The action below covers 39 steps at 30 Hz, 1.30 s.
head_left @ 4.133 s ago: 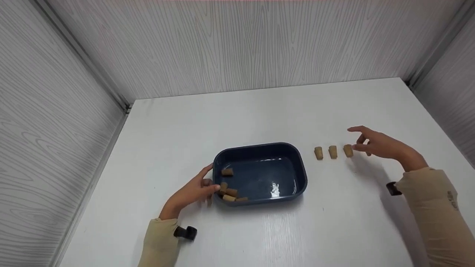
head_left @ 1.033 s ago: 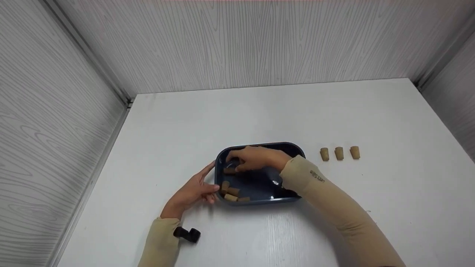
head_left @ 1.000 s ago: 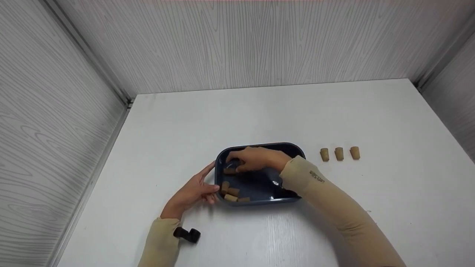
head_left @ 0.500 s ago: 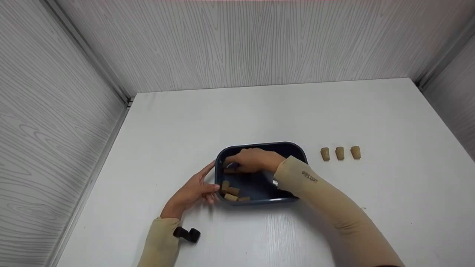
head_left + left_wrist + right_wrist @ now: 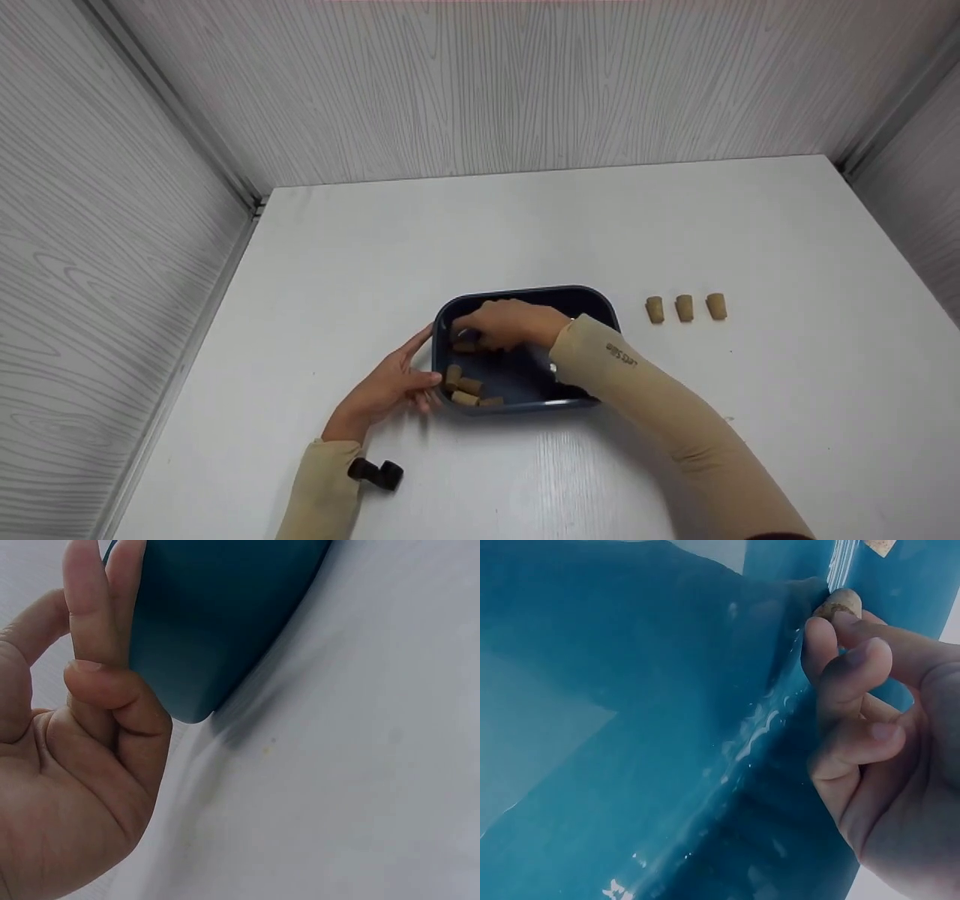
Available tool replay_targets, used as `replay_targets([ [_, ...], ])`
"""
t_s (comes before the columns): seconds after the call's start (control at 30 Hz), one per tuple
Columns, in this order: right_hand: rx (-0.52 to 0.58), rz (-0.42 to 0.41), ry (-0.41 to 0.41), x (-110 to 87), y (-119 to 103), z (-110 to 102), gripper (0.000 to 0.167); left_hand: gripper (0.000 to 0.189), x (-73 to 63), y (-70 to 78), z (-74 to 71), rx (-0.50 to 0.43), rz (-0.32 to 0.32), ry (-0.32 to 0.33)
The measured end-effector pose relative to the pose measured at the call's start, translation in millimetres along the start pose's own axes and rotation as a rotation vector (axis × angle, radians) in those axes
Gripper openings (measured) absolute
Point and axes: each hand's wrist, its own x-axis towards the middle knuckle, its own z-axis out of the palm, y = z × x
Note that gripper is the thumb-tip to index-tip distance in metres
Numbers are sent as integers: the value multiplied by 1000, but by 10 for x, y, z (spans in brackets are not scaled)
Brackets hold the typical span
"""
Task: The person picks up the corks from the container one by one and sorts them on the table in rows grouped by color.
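A dark blue rectangular tray [image 5: 517,382] stands on the table. My left hand [image 5: 382,386] grips its left end, thumb on the rim and index finger along the outside; in the left wrist view the ring or little finger is curled beside the tray wall. Inside the tray, my right hand [image 5: 517,324] pinches a small tapered cork [image 5: 840,601] between thumb and fingertip, low near the far left corner. Several other corks [image 5: 466,398] lie loosely together in the tray's near left corner. The right forearm hides part of the tray's right side.
To the right of the tray, three corks stand in a row on the white table [image 5: 795,360]: one left [image 5: 655,310], one middle [image 5: 684,308], one right [image 5: 716,306]. Wood-grained panels [image 5: 510,90] rise behind the table and on both sides.
The right hand has left the row of corks on the right, reached into the tray and taken hold of a cork there. The left hand stays on the tray's left end.
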Motion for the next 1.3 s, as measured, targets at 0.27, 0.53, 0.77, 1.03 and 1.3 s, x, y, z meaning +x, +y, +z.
replay_targets([
  [0.27,115,9,-18,-34,30,-28,40,87,28,27,5,28,-5,16],
  [0.53,230,-87,33,-155,67,-198,29,88,35,38,10,13,-23,10],
  [0.77,306,-173,97,-272,97,-337,33,89,28,39,7,29,-16,15],
  [1.03,485,-225,151,-414,66,-430,35,88,9,40,24,44,-19,23],
  [1.3,574,-269,328,-621,114,-543,36,90,-1,57,34,46,-13,32],
])
